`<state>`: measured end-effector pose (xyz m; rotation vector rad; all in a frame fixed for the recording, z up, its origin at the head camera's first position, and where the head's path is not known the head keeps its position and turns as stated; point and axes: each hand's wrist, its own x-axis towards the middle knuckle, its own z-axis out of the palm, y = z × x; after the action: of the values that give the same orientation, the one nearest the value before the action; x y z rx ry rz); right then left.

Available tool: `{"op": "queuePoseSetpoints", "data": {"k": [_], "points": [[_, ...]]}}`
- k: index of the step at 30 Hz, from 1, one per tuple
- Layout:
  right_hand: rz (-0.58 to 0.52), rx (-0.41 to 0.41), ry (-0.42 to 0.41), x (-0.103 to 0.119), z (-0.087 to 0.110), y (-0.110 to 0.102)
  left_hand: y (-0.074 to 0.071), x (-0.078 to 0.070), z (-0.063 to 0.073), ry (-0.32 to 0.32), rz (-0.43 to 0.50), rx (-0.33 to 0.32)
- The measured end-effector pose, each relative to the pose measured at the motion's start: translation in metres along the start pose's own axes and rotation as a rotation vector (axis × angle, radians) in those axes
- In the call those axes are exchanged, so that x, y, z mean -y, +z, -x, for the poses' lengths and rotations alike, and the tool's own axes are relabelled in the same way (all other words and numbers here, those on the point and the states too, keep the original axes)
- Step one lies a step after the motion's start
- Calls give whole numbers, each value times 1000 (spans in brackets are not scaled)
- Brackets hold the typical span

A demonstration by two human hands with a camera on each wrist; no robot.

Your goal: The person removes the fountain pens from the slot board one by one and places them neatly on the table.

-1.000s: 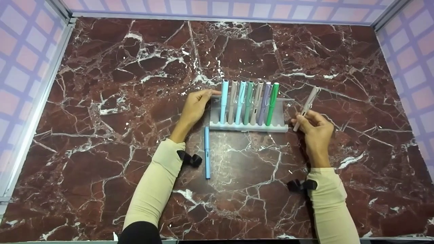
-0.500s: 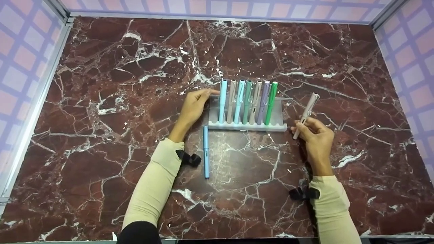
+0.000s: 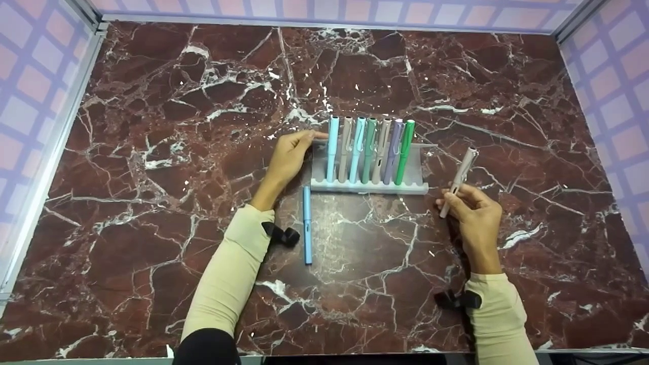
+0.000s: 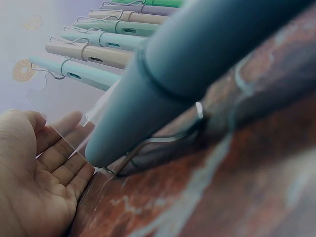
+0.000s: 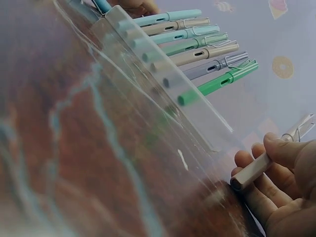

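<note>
A clear pen stand (image 3: 373,189) stands mid-table with several capped pens upright in it: light blue, beige, teal, purple, and a green pen (image 3: 404,152) at the right end. My left hand (image 3: 290,158) is at the stand's left edge; in the left wrist view its loosely extended fingers (image 4: 64,160) show behind the clear panel. To the right of the stand my right hand (image 3: 476,213) pinches a beige pen (image 3: 462,170) between thumb and fingers, clip end up and tilted. A blue pen (image 3: 307,225) lies on the table by the stand's front left corner, large in the left wrist view.
The notches at the right end of the stand's front rail (image 3: 416,188) hold no pens. Red-brown marbled table (image 3: 365,304) surrounds the stand. Checked panels (image 3: 324,12) border the back and sides. Black wrist straps (image 3: 459,300) sit on both sleeves.
My right hand has drawn back toward the front with the beige pen, moving a little away from the stand. The left hand keeps its place at the stand's edge.
</note>
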<state>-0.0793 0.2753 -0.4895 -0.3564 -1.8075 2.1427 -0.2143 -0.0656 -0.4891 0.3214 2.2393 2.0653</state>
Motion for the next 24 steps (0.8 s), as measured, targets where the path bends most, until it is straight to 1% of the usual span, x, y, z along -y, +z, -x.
{"op": "queuePoseSetpoints", "data": {"k": [6, 15, 24], "points": [[15, 27, 13, -2, 2, 3, 1, 0, 1, 4, 9, 4], [59, 70, -12, -5, 6, 9, 1, 0, 0, -7, 43, 7], [57, 94, 3, -6, 12, 16, 1, 1, -1, 1, 42, 10]]}}
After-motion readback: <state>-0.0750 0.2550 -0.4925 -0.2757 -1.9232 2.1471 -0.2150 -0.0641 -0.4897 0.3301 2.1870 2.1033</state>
